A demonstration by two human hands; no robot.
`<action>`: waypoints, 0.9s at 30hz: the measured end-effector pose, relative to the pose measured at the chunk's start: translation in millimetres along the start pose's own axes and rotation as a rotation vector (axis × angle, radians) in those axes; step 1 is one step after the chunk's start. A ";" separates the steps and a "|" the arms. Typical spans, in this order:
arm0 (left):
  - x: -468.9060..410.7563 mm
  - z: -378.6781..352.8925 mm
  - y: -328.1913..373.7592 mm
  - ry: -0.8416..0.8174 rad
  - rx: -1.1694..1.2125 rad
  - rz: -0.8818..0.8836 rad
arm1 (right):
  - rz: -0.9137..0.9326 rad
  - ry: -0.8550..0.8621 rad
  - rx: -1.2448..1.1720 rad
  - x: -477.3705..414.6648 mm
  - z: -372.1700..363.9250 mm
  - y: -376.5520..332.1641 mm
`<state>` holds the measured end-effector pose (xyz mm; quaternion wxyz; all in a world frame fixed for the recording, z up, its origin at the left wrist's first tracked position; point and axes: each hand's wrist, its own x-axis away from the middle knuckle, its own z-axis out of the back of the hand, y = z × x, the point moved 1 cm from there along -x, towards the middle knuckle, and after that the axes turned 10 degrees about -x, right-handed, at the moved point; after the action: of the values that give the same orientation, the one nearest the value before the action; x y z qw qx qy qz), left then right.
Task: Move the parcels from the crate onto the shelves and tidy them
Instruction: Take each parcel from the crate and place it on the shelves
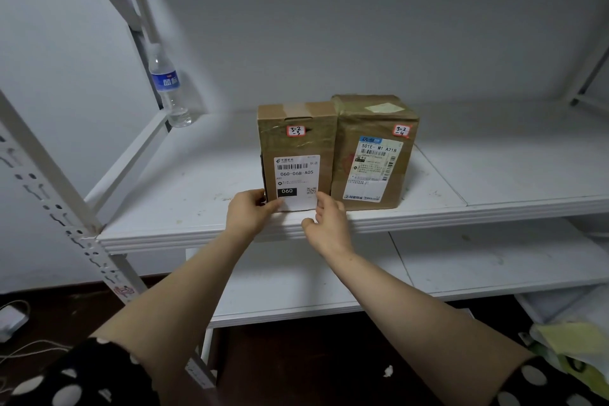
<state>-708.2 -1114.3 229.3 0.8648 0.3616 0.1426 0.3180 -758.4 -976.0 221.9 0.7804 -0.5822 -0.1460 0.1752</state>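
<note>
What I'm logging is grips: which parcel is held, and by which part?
The left parcel: the left hand grips its lower left corner; the right hand only touches its bottom front edge.

Two brown parcels stand touching, side by side, near the front edge of the white shelf [494, 175]. The left parcel [296, 142] carries a red-edged tag reading 3-2-3, the right parcel [375, 148] one reading 3-2-4. The left hand [248, 212] holds the left parcel's lower left corner, thumb on its front face, while the right hand [329, 224] touches its lower front with relaxed fingers. A water bottle [169, 89] stands at the shelf's back left corner.
</note>
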 end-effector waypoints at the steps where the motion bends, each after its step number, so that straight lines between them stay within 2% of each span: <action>1: 0.8 -0.3 -1.3 0.000 -0.015 0.015 | 0.004 0.000 -0.006 1.1 0.8 0.0; 8: 28.0 5.5 3.5 0.131 -0.083 0.136 | 0.029 -0.018 0.024 10.5 14.2 1.5; 15: 80.2 1.3 -1.0 0.158 -0.094 0.192 | 0.024 -0.043 0.047 31.1 28.4 12.4; 18: 102.0 -5.8 3.0 0.084 -0.214 0.118 | 0.026 -0.046 0.049 44.9 38.2 15.5; 22: 128.7 -26.8 16.4 -0.105 -0.386 -0.085 | -0.015 -0.018 0.091 78.0 61.1 25.7; 27: 153.9 -55.2 32.8 -0.278 -0.520 -0.313 | -0.112 0.123 0.132 132.5 104.1 41.0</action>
<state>-632.7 -966.6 211.7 0.9776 0.1425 -0.0086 0.1547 -688.9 -817.3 214.9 0.8330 -0.5302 -0.1184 0.1046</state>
